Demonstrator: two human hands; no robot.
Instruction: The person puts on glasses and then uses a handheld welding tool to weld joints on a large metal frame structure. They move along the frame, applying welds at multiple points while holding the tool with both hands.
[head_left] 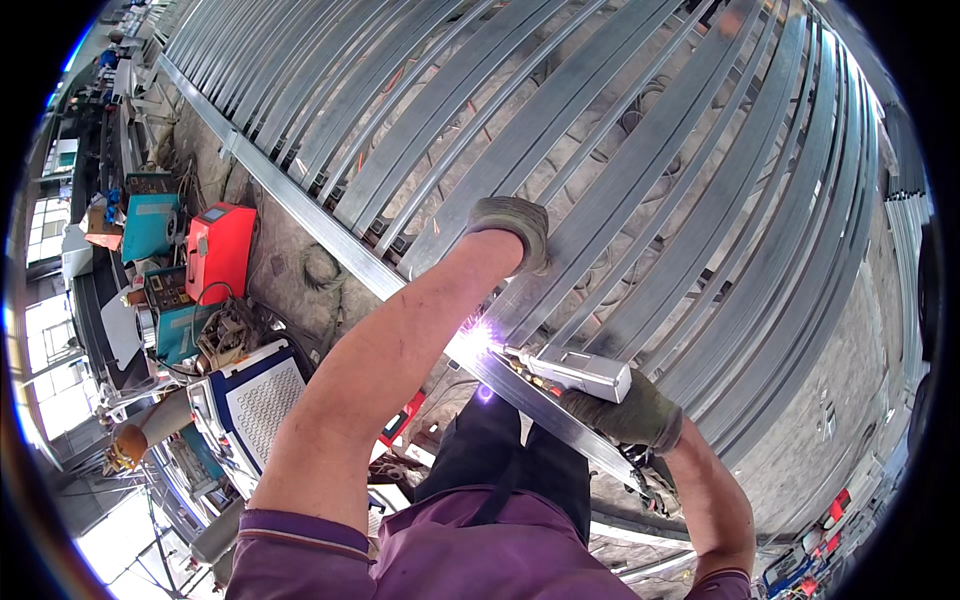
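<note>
My right hand [632, 410], in a dark green work glove, is wrapped round a welding gun [582, 372] with a silver boxy body. Its nozzle points left at a bright white-violet weld glow [477, 338], where a wide steel tube meets the long edge rail [545, 405]. The glare hides the joint itself. Further up, my gloved left hand [512, 225] is closed over a wide steel tube [545, 285], its fingers mostly hidden beneath the glove's back. My left forearm passes above the rail.
Many parallel steel tubes form a large frame [690, 130] over a concrete floor. Left of the rail stand a red machine [220, 250], teal machines [150, 228], a white-and-blue cabinet [255, 400] and a gas cylinder [150, 430]. Cables lie beneath the bars.
</note>
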